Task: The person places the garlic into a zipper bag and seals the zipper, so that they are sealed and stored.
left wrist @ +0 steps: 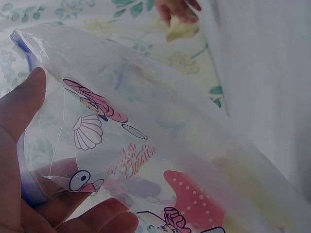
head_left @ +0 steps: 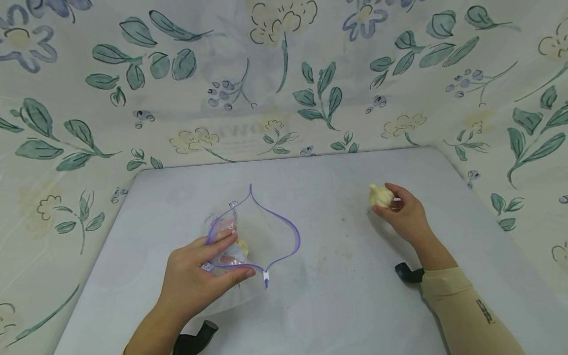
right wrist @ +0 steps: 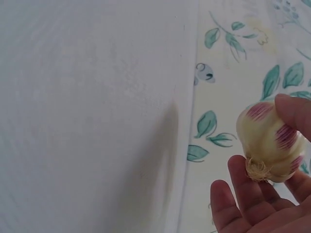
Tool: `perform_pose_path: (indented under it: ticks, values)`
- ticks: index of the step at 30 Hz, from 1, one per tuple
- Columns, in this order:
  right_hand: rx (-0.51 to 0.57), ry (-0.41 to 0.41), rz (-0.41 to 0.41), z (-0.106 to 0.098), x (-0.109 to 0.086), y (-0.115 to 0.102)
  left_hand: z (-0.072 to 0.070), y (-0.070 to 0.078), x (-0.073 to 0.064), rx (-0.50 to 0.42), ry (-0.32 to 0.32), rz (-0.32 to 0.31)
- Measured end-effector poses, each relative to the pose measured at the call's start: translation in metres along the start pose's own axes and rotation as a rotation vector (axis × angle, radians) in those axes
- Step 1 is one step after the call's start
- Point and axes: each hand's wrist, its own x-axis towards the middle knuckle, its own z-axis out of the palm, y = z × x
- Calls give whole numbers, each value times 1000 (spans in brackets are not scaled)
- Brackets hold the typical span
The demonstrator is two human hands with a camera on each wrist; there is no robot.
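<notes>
A clear zip bag (head_left: 284,231) with a purple zip strip and printed pink and shell pictures stands with its mouth spread wide. My left hand (head_left: 195,273) grips the bag at its left side, thumb along the near rim; the thumb (left wrist: 26,99) shows at the zip edge in the left wrist view. Inside the bag, a pale yellow thing (head_left: 242,246) shows partly through the film. Over to the right, my right hand (head_left: 406,217) holds a garlic bulb (head_left: 380,196) above the table. Purple-pink streaks and a tuft of roots mark the bulb (right wrist: 269,141) in the right wrist view.
The white table (head_left: 328,305) has its far edge against a leaf-and-flower patterned cloth (head_left: 275,108). Black wrist-camera mounts (head_left: 408,272) sit at both wrists. A beige sleeve (head_left: 466,301) covers the right forearm.
</notes>
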Motion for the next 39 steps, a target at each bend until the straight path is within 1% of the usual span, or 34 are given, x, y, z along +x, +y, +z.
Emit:
perform_pose_path:
  ticks: [7, 14, 21, 26, 30, 34, 39]
  values:
    - [11, -15, -15, 7, -1, -3, -1, -1, 0, -12, 5, 8]
    - [8, -29, -17, 12, -5, -11, -2, 0, 1, 13, -21, -31]
    - [47, -47, -37, 17, -9, -20, -2, 1, -1, 10, -9, -13]
    - [62, -68, -48, 22, -14, -28, -1, 1, -1, 16, -23, -25]
    - [67, -84, -71, 28, -15, -32, -1, 1, -2, 23, -25, -24]
    - [90, -102, -94, 35, -17, -35, 0, 0, -2, 15, -19, -3]
    - [83, -124, -134, 43, -22, -42, 1, -1, -1, -8, -7, 39]
